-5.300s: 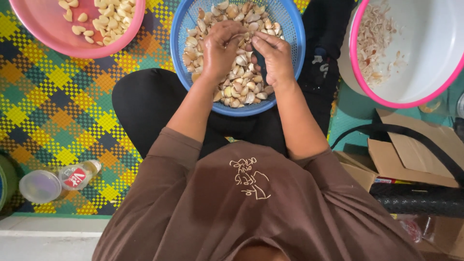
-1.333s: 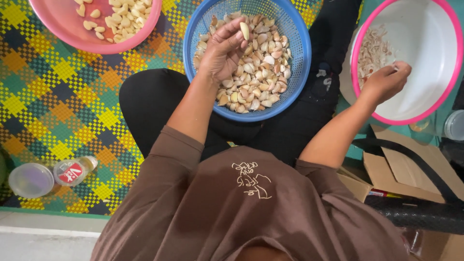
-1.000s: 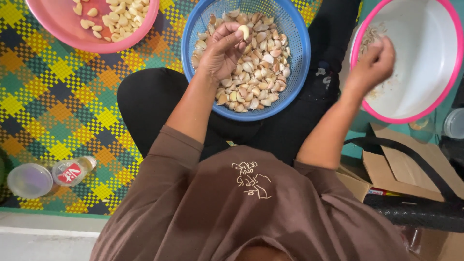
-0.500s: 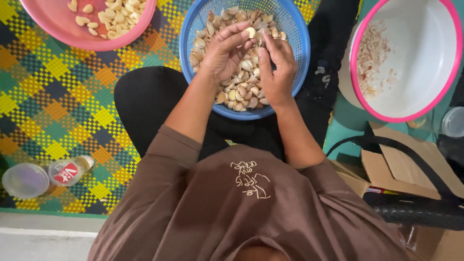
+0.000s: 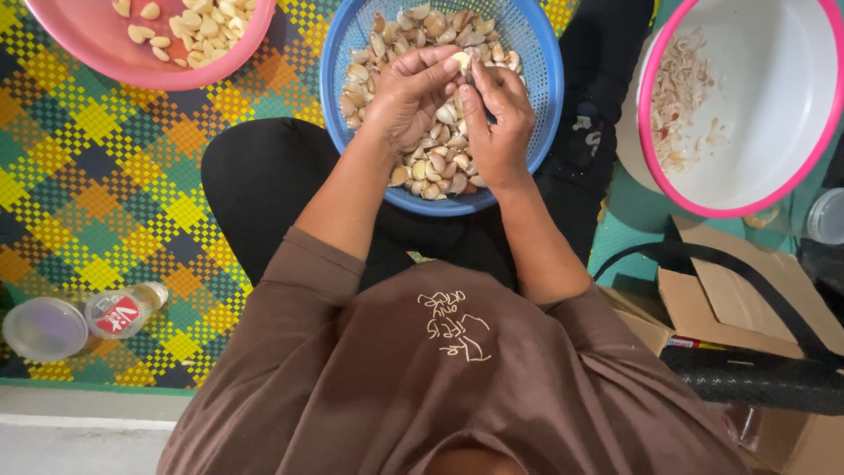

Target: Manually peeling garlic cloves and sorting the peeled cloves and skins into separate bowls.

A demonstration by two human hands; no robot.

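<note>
Garlic clove (image 5: 460, 62) (pale), both hands pinching, blue basket (image 5: 545, 97)

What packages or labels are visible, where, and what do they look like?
Small jar: lying on its side on the woven mat at lower left; clear, with a red and white label.
Round container: just left of the jar; clear plastic, no label visible.
Cardboard boxes: lower right, beside the person; brown, flaps open, flattened.
Shirt print: white script on the brown shirt.
No screens or signs.
</note>
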